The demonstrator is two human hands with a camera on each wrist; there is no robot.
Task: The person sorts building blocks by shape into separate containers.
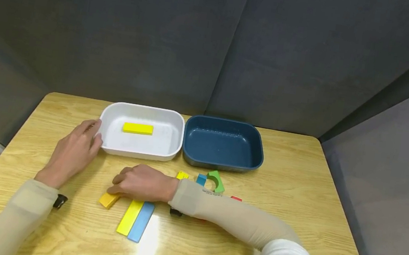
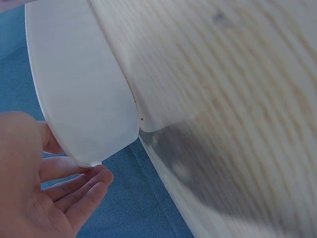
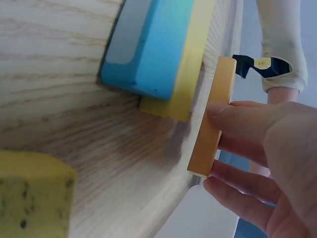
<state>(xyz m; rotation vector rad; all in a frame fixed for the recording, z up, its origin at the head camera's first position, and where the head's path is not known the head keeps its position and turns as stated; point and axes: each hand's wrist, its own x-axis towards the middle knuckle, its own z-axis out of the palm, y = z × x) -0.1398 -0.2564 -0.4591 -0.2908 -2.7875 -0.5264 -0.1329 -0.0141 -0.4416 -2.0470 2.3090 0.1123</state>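
Observation:
My left hand (image 1: pixel 75 151) grips the left end of a white plastic bin (image 1: pixel 139 153); the left wrist view shows fingers about its rim. Inside that bin lies a yellow rectangular block (image 1: pixel 137 128). With thumb and fingers, my right hand (image 1: pixel 143 183) pinches an orange-yellow block (image 3: pixel 213 119), seen in the head view at the hand's left. A long yellow block (image 1: pixel 129 219) and a light blue block (image 1: pixel 141 222) lie side by side just below the right hand, which hides their far ends.
A dark blue bin (image 1: pixel 220 164) stands right beside the white one. In front of it are a green arch block (image 1: pixel 217 181), a small blue block (image 1: pixel 201 179) and a speckled yellow block (image 3: pixel 34 193). My right forearm partly covers a red piece (image 1: pixel 236 198) and a black piece (image 1: pixel 175 212).

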